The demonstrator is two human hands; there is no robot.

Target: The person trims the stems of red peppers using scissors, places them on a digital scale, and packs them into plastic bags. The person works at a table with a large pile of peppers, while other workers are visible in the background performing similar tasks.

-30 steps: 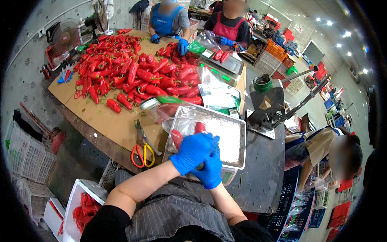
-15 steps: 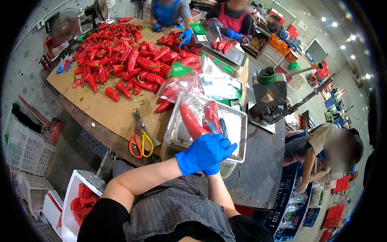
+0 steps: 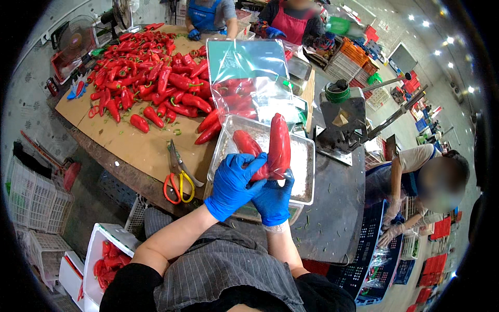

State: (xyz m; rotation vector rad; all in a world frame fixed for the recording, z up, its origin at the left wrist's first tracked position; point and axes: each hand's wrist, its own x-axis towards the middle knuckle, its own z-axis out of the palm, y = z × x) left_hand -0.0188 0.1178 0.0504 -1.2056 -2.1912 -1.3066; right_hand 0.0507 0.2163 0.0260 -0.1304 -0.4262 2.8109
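Both my hands wear blue gloves. My left hand (image 3: pixel 233 183) grips the lower left of a clear plastic bag (image 3: pixel 248 58) with a green printed panel at its top, while my right hand (image 3: pixel 272 202) is closed on its bottom right. Inside are red peppers, one upright on the right (image 3: pixel 279 143), another tilted on the left (image 3: pixel 245 144). They are held over a metal tray (image 3: pixel 309 177) on a scale. Scissors (image 3: pixel 181 185) with red and yellow handles lie on the cardboard left of the tray. Behind the bag spreads a large pile of red peppers (image 3: pixel 140 67).
Two co-workers (image 3: pixel 208 15) (image 3: pixel 291 21) stand across the table, near another scale (image 3: pixel 299 70). A metal press-like machine (image 3: pixel 338 119) stands at the right. A bent-over co-worker (image 3: pixel 421 156) works over blue crates (image 3: pixel 364 270). A foam box of peppers (image 3: pixel 93 260) sits low left.
The bag has straightened, its printed top now standing open to view. The right pepper is more upright. My left hand has moved from over my right hand to the bag's left.
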